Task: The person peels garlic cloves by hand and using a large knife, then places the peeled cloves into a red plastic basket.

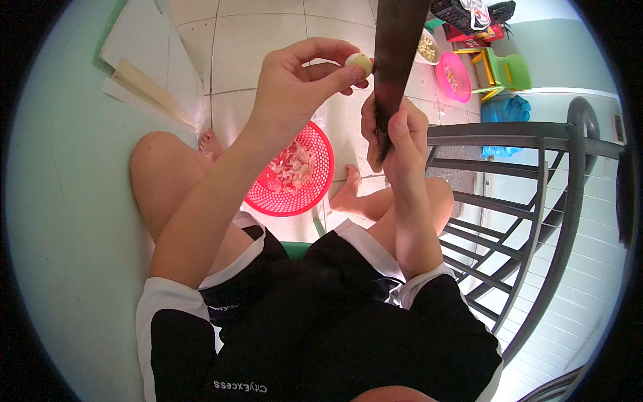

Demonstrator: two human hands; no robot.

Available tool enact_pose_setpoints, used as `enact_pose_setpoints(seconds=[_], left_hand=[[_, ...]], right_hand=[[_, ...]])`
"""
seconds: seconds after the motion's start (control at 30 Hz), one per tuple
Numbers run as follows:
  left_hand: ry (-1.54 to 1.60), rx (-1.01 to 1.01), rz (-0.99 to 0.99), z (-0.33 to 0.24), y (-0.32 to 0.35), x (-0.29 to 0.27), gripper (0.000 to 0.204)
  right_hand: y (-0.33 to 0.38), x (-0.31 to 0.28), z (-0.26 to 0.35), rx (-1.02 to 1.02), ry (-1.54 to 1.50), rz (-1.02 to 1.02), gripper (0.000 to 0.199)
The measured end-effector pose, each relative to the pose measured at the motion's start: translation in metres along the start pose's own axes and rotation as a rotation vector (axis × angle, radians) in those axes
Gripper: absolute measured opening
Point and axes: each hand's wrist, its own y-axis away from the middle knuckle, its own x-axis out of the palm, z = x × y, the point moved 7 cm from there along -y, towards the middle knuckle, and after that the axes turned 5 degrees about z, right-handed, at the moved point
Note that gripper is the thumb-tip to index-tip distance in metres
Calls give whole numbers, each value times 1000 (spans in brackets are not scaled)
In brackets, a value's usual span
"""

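My left hand (315,74) pinches a pale, peeled-looking garlic clove (360,63) between thumb and fingertips. Close beside it rises a wide dark knife (400,53), its blade pointing up and away past the top edge of the view. My right hand (400,134) is wrapped round the knife's lower end, with the thumb laid along it. The clove is very near the blade's left edge; I cannot tell whether they touch. Below my hands, a red perforated basket (323,151) on the floor between my legs holds pinkish-white peels (293,171).
Grey metal railing (495,137) stands close on my right. Beyond it are a pink basin (454,77), a white bowl of pale pieces (426,49), a green chair (509,70) and a blue bag (506,110). A pale wall (74,201) borders my left.
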Motion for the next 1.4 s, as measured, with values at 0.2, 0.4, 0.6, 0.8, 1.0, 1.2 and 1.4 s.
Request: enact_pose_setpoints(seconds=[0.2,0.4,0.6,0.8,1.0,1.2,1.4], left_hand=[[-14,1,-10,-2,2,0,23],[-158,-11,-24,-4,3,-3,27],[-223,-8,-43,1,4,-2,29],[-198,-20,-83,6,7,2,27],[-178,13,-94,8,12,8,22],[-261,4,-129,3,19,6,16],[-333,26,-153,10,20,6,14]], right_hand=[[-1,1,-3,9,-121,-31,70],[-5,-4,-7,28,-228,-30,75],[1,-9,-12,82,-239,1,73],[8,-15,-10,33,1,41,66],[8,-14,0,-77,234,22,59],[7,-16,1,-233,447,-3,55],[11,-16,-16,-85,263,-36,50]])
